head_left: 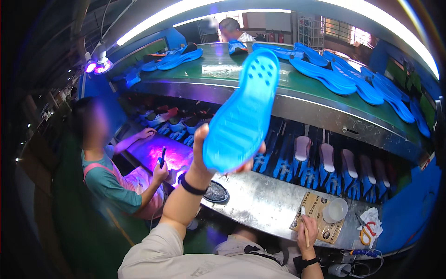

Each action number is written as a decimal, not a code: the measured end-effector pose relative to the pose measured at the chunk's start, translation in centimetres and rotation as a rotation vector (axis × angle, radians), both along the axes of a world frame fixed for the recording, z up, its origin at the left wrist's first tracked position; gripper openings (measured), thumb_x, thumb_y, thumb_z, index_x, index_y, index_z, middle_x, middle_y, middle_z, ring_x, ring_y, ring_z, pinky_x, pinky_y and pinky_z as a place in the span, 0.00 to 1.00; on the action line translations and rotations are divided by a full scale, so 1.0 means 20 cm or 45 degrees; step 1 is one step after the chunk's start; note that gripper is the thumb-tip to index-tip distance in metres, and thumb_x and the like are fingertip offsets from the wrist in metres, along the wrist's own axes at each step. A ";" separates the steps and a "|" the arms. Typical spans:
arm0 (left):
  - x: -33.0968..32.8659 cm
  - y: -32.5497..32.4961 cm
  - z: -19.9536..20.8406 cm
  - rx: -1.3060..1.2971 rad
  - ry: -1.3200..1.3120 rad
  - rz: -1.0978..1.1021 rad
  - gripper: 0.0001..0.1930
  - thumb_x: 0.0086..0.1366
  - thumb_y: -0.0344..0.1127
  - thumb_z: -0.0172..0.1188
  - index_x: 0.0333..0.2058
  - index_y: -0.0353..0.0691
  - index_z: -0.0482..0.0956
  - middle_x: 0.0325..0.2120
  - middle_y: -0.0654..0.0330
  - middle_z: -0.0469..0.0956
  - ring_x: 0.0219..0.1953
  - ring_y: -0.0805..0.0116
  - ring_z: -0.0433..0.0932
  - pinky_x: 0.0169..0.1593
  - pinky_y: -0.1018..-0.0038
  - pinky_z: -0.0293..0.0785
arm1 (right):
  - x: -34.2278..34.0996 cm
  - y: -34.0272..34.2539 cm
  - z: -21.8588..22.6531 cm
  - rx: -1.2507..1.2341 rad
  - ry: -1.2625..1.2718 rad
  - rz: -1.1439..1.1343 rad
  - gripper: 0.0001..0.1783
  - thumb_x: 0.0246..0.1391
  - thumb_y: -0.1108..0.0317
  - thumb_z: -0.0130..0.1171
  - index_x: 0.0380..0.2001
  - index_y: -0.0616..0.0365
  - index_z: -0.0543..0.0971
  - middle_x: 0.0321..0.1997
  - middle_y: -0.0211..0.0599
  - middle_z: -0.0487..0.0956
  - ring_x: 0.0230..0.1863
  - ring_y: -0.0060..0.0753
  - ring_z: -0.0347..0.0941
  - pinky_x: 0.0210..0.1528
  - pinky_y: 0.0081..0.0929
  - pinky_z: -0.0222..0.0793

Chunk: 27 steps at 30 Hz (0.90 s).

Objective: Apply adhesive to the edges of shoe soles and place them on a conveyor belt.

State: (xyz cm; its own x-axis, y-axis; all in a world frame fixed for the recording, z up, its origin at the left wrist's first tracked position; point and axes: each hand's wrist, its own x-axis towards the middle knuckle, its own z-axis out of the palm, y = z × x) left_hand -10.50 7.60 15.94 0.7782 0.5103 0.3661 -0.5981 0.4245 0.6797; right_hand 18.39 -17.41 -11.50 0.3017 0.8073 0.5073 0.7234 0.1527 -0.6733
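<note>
A bright blue shoe sole point(241, 122) is held up in front of me by my left hand point(199, 156). My thumb and fingers wrap around its heel-side lower end, and the broad inner face with ridges and small holes is turned toward me. Lower right, my right hand point(308, 231) grips a brush point(306, 237) by its wooden handle, its pale tip over a brown printed card point(307, 204). A white cup point(335, 210) stands on that card, just right of the brush.
Several blue soles point(325, 76) lie on the green conveyor point(218, 69) above. Shoes on lasts point(326, 157) hang on a rack below. Orange-handled scissors point(368, 232) and crumpled tissue point(371, 218) lie on the metal bench point(260, 204). A co-worker point(111, 181) sits at left.
</note>
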 end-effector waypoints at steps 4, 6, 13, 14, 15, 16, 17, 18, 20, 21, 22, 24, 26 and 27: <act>0.06 0.26 0.20 -0.061 -0.230 -0.017 0.54 0.66 0.69 0.54 0.72 0.28 0.48 0.60 0.24 0.64 0.42 0.42 0.82 0.43 0.60 0.87 | 0.00 0.00 0.00 -0.005 0.007 -0.013 0.18 0.52 0.79 0.60 0.48 0.63 0.82 0.40 0.50 0.77 0.41 0.54 0.76 0.44 0.42 0.73; 0.08 0.34 0.25 -0.075 -0.227 -0.037 0.51 0.68 0.68 0.51 0.72 0.30 0.50 0.61 0.25 0.64 0.44 0.47 0.80 0.44 0.64 0.86 | 0.00 0.00 -0.01 -0.036 0.055 -0.032 0.18 0.52 0.79 0.60 0.48 0.63 0.82 0.40 0.50 0.77 0.41 0.55 0.76 0.44 0.43 0.73; 0.00 0.51 0.33 0.017 0.000 0.151 0.44 0.71 0.67 0.42 0.68 0.29 0.60 0.54 0.27 0.73 0.41 0.46 0.84 0.39 0.65 0.87 | 0.00 0.01 -0.02 -0.040 0.045 -0.045 0.19 0.51 0.79 0.61 0.48 0.62 0.82 0.39 0.49 0.77 0.41 0.55 0.76 0.45 0.44 0.72; 0.00 0.57 0.37 0.062 0.014 0.189 0.43 0.72 0.66 0.40 0.68 0.30 0.61 0.53 0.26 0.74 0.41 0.45 0.85 0.37 0.63 0.88 | 0.00 0.01 -0.02 -0.035 0.039 -0.044 0.19 0.50 0.78 0.61 0.48 0.62 0.83 0.39 0.49 0.77 0.41 0.55 0.76 0.45 0.44 0.72; -0.01 0.66 0.42 0.095 0.046 0.225 0.44 0.73 0.67 0.37 0.68 0.30 0.62 0.52 0.25 0.74 0.41 0.44 0.85 0.40 0.60 0.88 | 0.00 0.02 -0.02 -0.031 0.033 -0.047 0.19 0.50 0.78 0.62 0.48 0.62 0.83 0.39 0.49 0.77 0.41 0.54 0.76 0.45 0.44 0.72; -0.01 0.79 0.50 0.141 0.021 0.164 0.42 0.74 0.66 0.38 0.68 0.30 0.60 0.55 0.25 0.72 0.45 0.41 0.83 0.45 0.58 0.87 | 0.00 0.02 -0.01 -0.034 0.039 -0.061 0.19 0.50 0.78 0.62 0.48 0.62 0.83 0.39 0.49 0.77 0.41 0.54 0.76 0.45 0.44 0.72; 0.01 0.93 0.58 0.173 0.011 0.159 0.41 0.75 0.64 0.38 0.69 0.30 0.59 0.57 0.24 0.69 0.49 0.38 0.82 0.49 0.56 0.85 | 0.00 0.02 0.00 -0.039 0.022 -0.040 0.18 0.51 0.79 0.60 0.47 0.64 0.82 0.40 0.51 0.77 0.41 0.54 0.76 0.45 0.43 0.73; 0.04 1.08 0.66 -0.022 -0.072 0.324 0.40 0.76 0.62 0.39 0.70 0.32 0.54 0.60 0.25 0.64 0.54 0.35 0.77 0.53 0.53 0.83 | 0.00 0.02 0.01 -0.052 0.004 -0.013 0.17 0.52 0.80 0.58 0.47 0.67 0.81 0.40 0.52 0.77 0.40 0.55 0.77 0.45 0.42 0.74; 0.07 1.35 0.71 -0.248 -0.144 0.510 0.40 0.77 0.61 0.41 0.72 0.33 0.49 0.64 0.26 0.59 0.59 0.31 0.73 0.57 0.50 0.80 | 0.00 0.02 0.03 -0.064 -0.007 -0.011 0.17 0.52 0.80 0.58 0.47 0.67 0.81 0.40 0.52 0.78 0.41 0.55 0.77 0.45 0.42 0.74; 0.07 1.46 0.70 -0.301 -0.021 0.680 0.41 0.77 0.59 0.43 0.74 0.38 0.37 0.68 0.27 0.48 0.62 0.32 0.69 0.59 0.51 0.79 | 0.00 0.03 0.03 -0.076 -0.007 -0.019 0.17 0.52 0.80 0.58 0.47 0.67 0.81 0.40 0.52 0.78 0.41 0.55 0.77 0.44 0.42 0.74; 0.05 1.56 0.66 -0.353 0.095 0.833 0.46 0.77 0.57 0.46 0.75 0.43 0.25 0.72 0.28 0.37 0.65 0.34 0.66 0.61 0.53 0.78 | -0.01 0.03 0.04 -0.066 -0.025 -0.016 0.17 0.52 0.80 0.58 0.47 0.67 0.81 0.40 0.52 0.78 0.41 0.55 0.77 0.44 0.42 0.74; -0.01 1.71 0.57 -0.277 0.384 1.049 0.45 0.79 0.52 0.46 0.74 0.35 0.25 0.73 0.32 0.36 0.66 0.32 0.65 0.62 0.51 0.76 | -0.02 0.03 0.06 -0.056 0.021 -0.021 0.18 0.51 0.80 0.58 0.47 0.66 0.81 0.40 0.52 0.78 0.40 0.55 0.77 0.44 0.42 0.74; -0.14 1.81 0.53 -0.276 0.633 1.239 0.34 0.77 0.44 0.48 0.68 0.25 0.45 0.68 0.34 0.54 0.62 0.32 0.70 0.61 0.49 0.77 | -0.02 0.04 0.07 -0.058 0.030 -0.036 0.18 0.51 0.80 0.58 0.46 0.66 0.82 0.40 0.52 0.79 0.40 0.55 0.77 0.44 0.42 0.74; -0.22 1.85 0.51 -0.268 0.779 1.253 0.27 0.76 0.39 0.49 0.62 0.20 0.60 0.64 0.36 0.66 0.58 0.31 0.75 0.60 0.46 0.79 | -0.02 0.04 0.08 -0.049 0.026 -0.037 0.17 0.50 0.80 0.58 0.46 0.66 0.82 0.40 0.52 0.79 0.40 0.54 0.77 0.44 0.42 0.74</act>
State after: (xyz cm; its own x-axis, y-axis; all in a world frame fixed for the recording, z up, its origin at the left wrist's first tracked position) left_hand -14.83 44.55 26.21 0.0321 0.9950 -0.0950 -0.3294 0.1003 0.9388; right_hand 17.96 -16.57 -9.94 0.3351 0.8170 0.4693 0.7130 0.1057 -0.6932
